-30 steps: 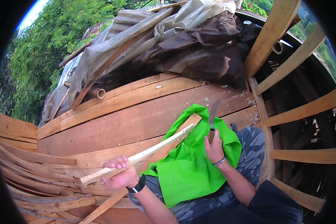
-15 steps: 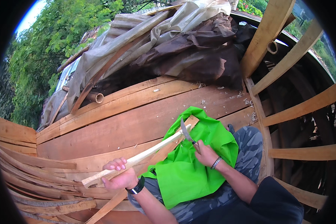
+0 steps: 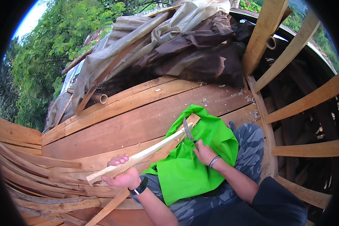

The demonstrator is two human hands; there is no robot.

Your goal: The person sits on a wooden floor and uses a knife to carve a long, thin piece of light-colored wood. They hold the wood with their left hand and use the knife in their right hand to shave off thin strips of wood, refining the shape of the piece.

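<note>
Head: stick (image 3: 150, 150) above shavings-flecked planks (image 3: 139, 122).

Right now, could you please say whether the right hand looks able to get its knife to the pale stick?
Probably yes: the right hand holds the knife, blade at the far end of the pale stick; nothing visible blocks the way, and the left hand holds the near end.

Pale bare-wood stick (image 3: 154, 148), squared at your near end, narrowing to the far tip; you have it slanting away rightward. Your knife (image 3: 187, 130): grey blade, point aimed away and slightly left, crossing the stick near its tip; handle mostly covered.
</note>
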